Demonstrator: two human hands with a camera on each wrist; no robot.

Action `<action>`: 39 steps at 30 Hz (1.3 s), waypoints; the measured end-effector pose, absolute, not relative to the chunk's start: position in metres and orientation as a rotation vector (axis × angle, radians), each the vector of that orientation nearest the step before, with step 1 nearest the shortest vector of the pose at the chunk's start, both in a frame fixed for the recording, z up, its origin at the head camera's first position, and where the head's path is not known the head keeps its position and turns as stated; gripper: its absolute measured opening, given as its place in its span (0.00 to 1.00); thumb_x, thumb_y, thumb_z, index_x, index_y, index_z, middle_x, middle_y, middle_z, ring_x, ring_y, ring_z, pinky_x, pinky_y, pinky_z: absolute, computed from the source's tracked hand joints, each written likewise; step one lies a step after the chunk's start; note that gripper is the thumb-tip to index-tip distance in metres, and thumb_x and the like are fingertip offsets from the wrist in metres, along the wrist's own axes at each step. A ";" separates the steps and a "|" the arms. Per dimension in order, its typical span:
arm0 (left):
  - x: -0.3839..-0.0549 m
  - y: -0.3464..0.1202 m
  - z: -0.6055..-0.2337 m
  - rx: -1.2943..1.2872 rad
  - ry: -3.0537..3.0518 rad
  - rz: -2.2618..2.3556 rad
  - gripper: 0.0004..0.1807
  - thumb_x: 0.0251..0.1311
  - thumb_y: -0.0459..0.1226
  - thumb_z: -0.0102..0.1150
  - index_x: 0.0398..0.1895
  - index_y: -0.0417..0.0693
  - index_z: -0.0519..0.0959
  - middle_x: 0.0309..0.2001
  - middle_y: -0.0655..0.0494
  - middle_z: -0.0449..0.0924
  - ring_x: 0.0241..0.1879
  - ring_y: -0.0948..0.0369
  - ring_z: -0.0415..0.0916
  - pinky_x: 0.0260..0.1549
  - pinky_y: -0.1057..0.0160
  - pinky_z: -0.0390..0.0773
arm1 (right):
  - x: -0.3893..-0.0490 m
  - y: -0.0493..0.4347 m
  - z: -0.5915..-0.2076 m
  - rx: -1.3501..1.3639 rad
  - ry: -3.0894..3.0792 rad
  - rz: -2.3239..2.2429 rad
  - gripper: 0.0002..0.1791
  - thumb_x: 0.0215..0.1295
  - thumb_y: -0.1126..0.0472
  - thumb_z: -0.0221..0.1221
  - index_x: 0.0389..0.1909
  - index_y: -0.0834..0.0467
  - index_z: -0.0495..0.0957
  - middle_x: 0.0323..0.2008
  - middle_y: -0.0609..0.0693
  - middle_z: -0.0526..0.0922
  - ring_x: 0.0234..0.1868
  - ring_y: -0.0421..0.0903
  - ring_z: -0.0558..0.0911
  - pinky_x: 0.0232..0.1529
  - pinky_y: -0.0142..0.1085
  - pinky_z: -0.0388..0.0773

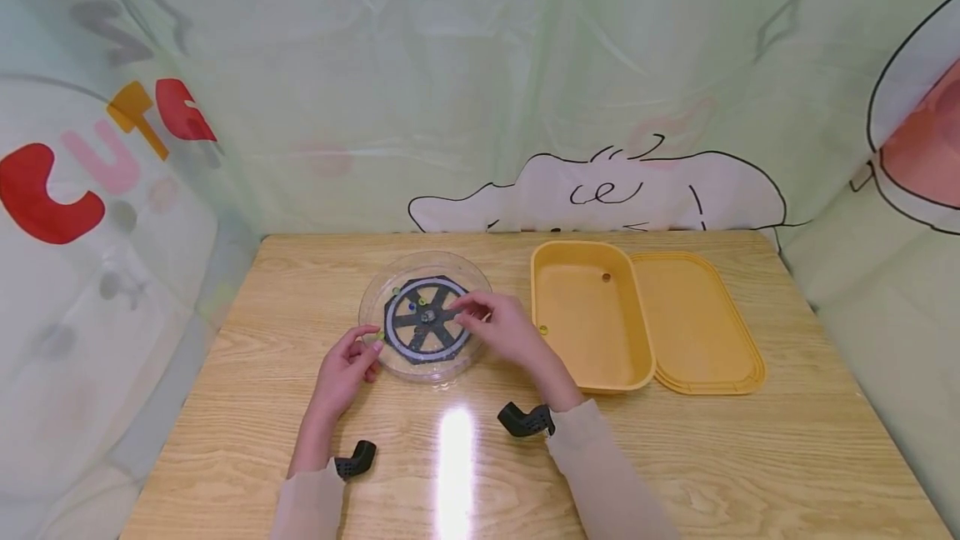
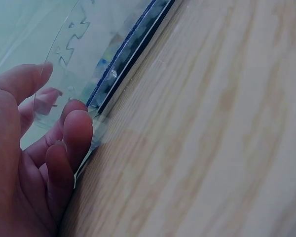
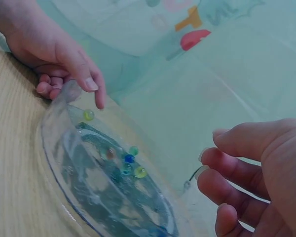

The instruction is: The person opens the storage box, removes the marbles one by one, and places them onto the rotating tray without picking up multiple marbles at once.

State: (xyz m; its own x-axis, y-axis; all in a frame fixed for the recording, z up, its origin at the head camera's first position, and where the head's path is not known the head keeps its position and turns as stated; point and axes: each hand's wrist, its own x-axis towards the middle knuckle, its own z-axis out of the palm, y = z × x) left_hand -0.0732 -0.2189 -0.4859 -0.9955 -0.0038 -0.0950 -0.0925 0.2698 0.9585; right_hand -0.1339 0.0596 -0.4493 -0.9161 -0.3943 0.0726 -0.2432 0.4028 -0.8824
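Note:
A clear round plastic dish (image 1: 420,375) holds a dark spoked disc (image 1: 405,334) with a pale ring. Several glass marbles lie in it, among them a blue marble (image 3: 129,158) and a yellow-green marble (image 3: 139,172). At the dish's near left rim is my left hand (image 1: 345,373), its thumb and index finger apart over another yellow-green marble (image 3: 89,115). Its other fingers curl outside the wall. Above the dish's right side hovers my right hand (image 1: 498,327), fingers loosely bent, with nothing visible between thumb and fingertips.
Right of the dish stands a yellow tub (image 1: 645,340) with a brownish marble (image 1: 606,277) and a yellow marble (image 1: 543,330) inside. Its yellow lid (image 1: 697,323) lies flat beside it on the wooden table (image 1: 750,457). A printed curtain (image 1: 375,90) hangs behind.

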 end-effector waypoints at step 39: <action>-0.084 -0.230 -0.519 -0.150 2.435 1.885 0.18 0.70 0.37 0.59 0.61 0.45 0.75 0.29 0.42 0.75 0.22 0.55 0.73 0.24 0.64 0.78 | -0.185 0.174 -0.436 -0.433 2.730 -1.328 0.09 0.68 0.62 0.63 0.46 0.62 0.83 0.38 0.52 0.84 0.40 0.51 0.78 0.40 0.39 0.78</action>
